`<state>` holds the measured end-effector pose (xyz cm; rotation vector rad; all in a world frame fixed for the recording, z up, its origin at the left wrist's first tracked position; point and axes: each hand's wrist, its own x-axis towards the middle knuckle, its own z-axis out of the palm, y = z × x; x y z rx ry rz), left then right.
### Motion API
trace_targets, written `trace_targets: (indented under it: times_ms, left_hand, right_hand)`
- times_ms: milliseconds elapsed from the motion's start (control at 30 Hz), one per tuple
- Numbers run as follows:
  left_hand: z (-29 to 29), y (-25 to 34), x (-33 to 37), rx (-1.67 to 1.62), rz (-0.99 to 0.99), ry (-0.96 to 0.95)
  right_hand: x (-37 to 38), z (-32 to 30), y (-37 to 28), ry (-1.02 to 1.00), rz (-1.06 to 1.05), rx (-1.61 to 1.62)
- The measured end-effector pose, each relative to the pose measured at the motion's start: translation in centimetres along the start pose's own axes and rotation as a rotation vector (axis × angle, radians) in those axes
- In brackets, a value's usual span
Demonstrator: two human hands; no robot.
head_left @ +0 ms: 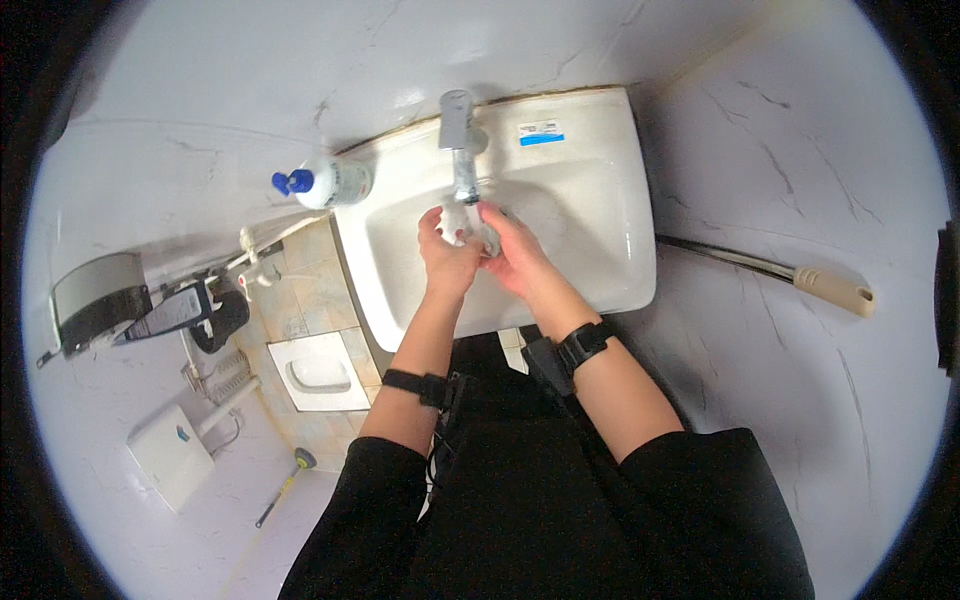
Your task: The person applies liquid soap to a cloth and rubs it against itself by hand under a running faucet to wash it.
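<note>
Both my hands are inside the white washbasin [395, 240], just below the spout of the chrome faucet [463, 170]. My left hand [450, 260] curls its fingers at the left of a small whitish, partly see-through thing [489, 240]. From the right, my right hand [518, 258] closes round the same thing, thumb on top. Whitish water or foam shows between the hands. The kind of thing they hold cannot be made out, and its lower part is hidden by my fingers.
A white pump bottle [340, 184] with a blue top stands at the basin's left rim. A beige-handled pole [832, 290] leans at the right. Down left are a squat toilet [318, 372], a paper dispenser [98, 300], a white cistern [170, 458] and a plunger [304, 459].
</note>
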<state>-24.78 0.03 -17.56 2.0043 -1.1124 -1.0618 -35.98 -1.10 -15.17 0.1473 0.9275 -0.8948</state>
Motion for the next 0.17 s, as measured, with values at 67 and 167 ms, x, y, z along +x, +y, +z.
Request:
trace_targets:
  times_ms: [67,167]
  left_hand:
    - [0.0,-0.4,0.6,0.079,0.029,-0.029]
    - [0.5,-0.1,-0.6,0.221,-0.041,-0.140]
  right_hand:
    - [0.9,-0.2,0.6,0.007,-0.063,-0.269]
    - [3.9,-2.0,1.2,-0.048,-0.109,-0.389]
